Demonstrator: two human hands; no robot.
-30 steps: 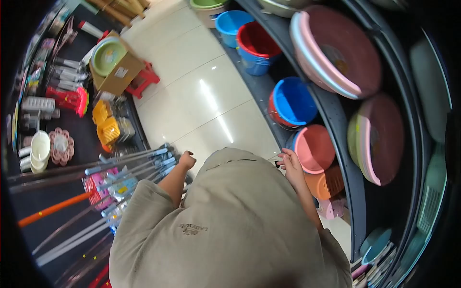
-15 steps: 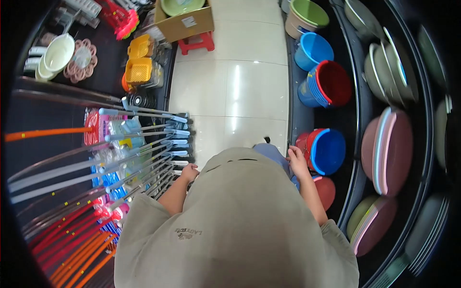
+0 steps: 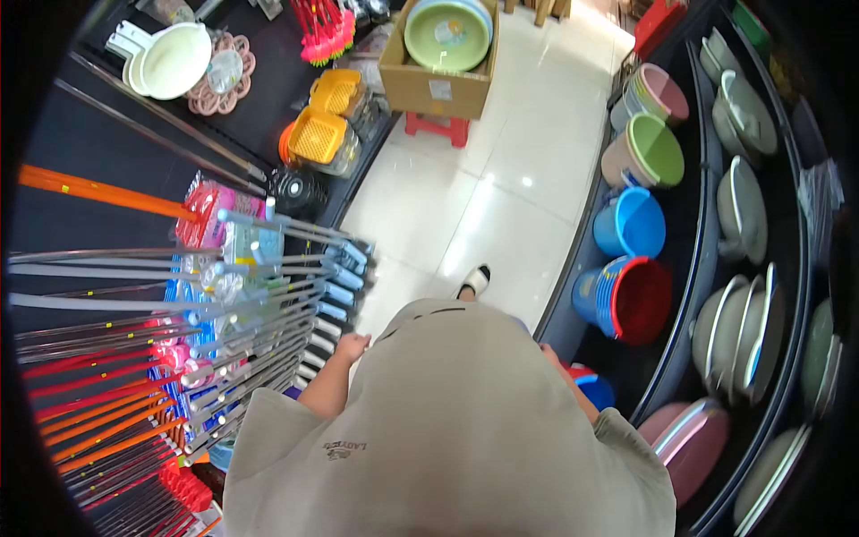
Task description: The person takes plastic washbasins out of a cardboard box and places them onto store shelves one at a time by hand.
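My left hand [image 3: 353, 346] hangs at my side with the fingers curled in, and nothing shows in it. It is nearest to the light-blue and white mop heads [image 3: 336, 293] on the left rack, apart from them. My right hand [image 3: 548, 353] is low at my other side, mostly hidden by my shirt [image 3: 465, 412], so its fingers do not show clearly. Close by it are a blue bucket [image 3: 592, 391] and a stack of blue buckets with a red one [image 3: 642, 300].
Tiled aisle floor [image 3: 447, 201] runs ahead, with my shoe [image 3: 477, 280] on it. A cardboard box [image 3: 434, 94] with green basins [image 3: 447, 36] sits on a red stool [image 3: 437, 129]. Yellow baskets [image 3: 319, 134] line the left shelf; basins [image 3: 743, 210] stand on the right shelves.
The view has turned right and moved forward along the aisle. The box and buckets have come nearer. My right hand is now more hidden, and a shoe has come into view.
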